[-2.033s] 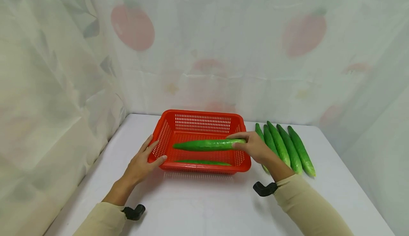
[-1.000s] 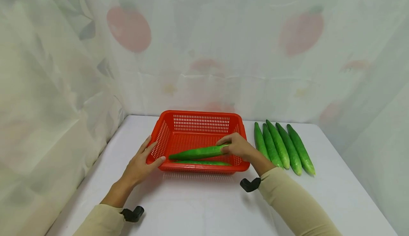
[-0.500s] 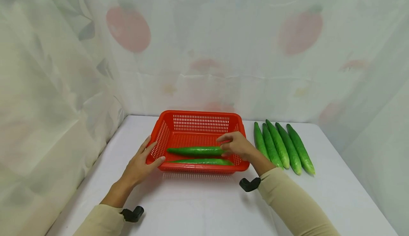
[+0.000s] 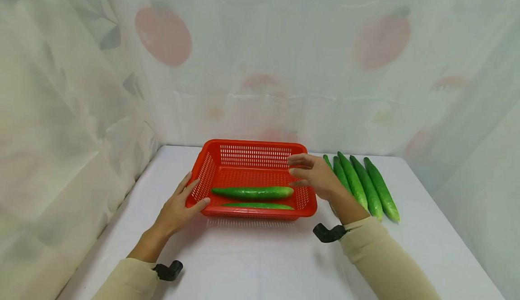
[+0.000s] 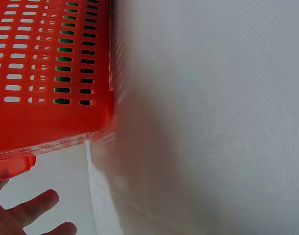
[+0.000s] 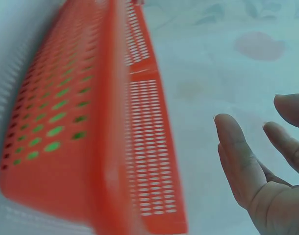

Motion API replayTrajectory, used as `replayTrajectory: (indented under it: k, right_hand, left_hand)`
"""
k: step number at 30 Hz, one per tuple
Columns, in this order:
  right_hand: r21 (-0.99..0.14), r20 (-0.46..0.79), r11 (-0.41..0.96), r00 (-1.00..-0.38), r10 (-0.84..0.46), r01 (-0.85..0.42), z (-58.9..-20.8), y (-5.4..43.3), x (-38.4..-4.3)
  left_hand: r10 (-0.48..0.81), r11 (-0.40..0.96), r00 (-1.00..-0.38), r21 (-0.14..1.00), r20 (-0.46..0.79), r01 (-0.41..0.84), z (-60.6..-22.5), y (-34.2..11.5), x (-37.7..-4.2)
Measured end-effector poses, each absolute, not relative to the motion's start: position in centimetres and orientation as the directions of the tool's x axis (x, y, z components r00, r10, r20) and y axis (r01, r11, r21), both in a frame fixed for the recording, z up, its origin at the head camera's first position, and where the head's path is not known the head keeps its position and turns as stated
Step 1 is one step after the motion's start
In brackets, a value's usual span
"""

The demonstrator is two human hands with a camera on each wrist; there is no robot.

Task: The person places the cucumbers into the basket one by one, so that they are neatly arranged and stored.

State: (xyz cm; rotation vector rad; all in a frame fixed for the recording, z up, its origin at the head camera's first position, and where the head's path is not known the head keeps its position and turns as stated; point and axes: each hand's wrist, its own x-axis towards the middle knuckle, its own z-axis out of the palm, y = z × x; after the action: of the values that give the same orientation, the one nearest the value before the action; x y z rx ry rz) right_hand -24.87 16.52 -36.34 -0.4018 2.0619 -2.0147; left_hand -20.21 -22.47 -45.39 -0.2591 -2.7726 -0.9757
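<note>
A red plastic basket (image 4: 260, 213) with slotted walls stands on the table. Lying across its floor is a green cucumber (image 4: 252, 193), and a second cucumber (image 4: 257, 205) shows partly behind the near rim. My left hand (image 4: 178, 210) rests at the basket's left front corner, thumb over the rim and fingers spread. In the left wrist view, two fingertips (image 5: 44, 203) stick out free of the wall. Above the basket's right side my right hand (image 4: 318, 178) is raised with nothing in it; its fingers (image 6: 235, 152) are spread apart in the right wrist view.
Several more cucumbers (image 4: 367, 189) lie side by side on the table to the right, partly covered by my right arm. White printed sheets (image 4: 260, 56) hang behind the table and along both sides. The table (image 4: 252, 264) has a white top.
The right hand lowered a cucumber into the basket, let go of it, and has moved up and right. That cucumber settled behind the other one. The left hand stayed at the rim.
</note>
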Motion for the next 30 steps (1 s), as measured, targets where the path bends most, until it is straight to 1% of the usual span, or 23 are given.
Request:
replayTrajectory:
  k: [7,14,22,30]
  right_hand:
    - [-0.993,0.115,-0.032,-0.944,-0.308,-0.11,-33.9,18.5,-23.6]
    - [-0.982,0.188,-0.057,-0.937,-0.296,-0.179,-32.6,20.8,-22.4]
    - [-0.958,0.272,0.013,-0.922,-0.276,-0.287,-31.5,23.1,-20.7]
    - [-0.93,0.356,0.008,-0.906,-0.231,-0.367,-30.6,25.6,-19.3]
  left_hand:
    - [0.1,0.77,-0.967,0.598,0.235,0.225,-45.2,-22.4,-20.3]
    - [0.102,0.769,-0.967,0.598,0.233,0.226,-45.1,-22.4,-20.2]
    - [0.107,0.768,-0.966,0.598,0.233,0.23,-45.2,-22.3,-20.3]
    - [0.102,0.766,-0.967,0.603,0.232,0.225,-45.4,-22.4,-20.3]
